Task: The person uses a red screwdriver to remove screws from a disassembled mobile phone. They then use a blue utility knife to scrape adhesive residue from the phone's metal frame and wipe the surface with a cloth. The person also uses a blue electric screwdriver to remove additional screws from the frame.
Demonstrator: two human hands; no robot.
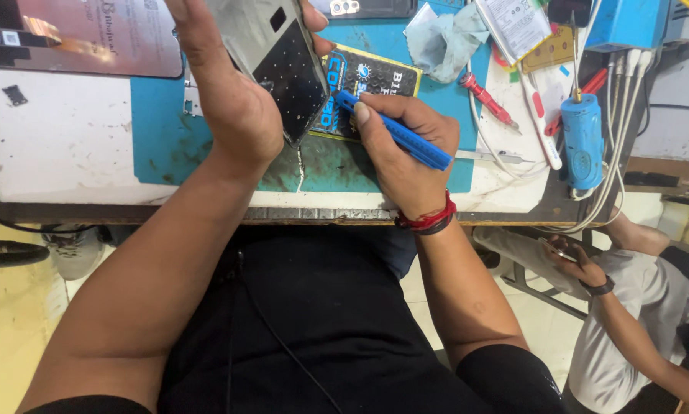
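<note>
My left hand (233,92) grips a flat phone part (287,65), grey and black, tilted up on edge above a blue work mat (172,146). My right hand (402,149) holds a slim blue tool (406,139) like a pen. Its tip touches the right edge of the phone part. Under both lies a black and yellow packet (379,77).
On the bench to the right lie a red screwdriver (488,101), a blue cylindrical tool (584,142), white cables (613,176), a crumpled cloth (446,40) and tweezers (486,156). A phone screen panel (91,34) rests top left. Another person (636,299) sits at lower right holding a phone.
</note>
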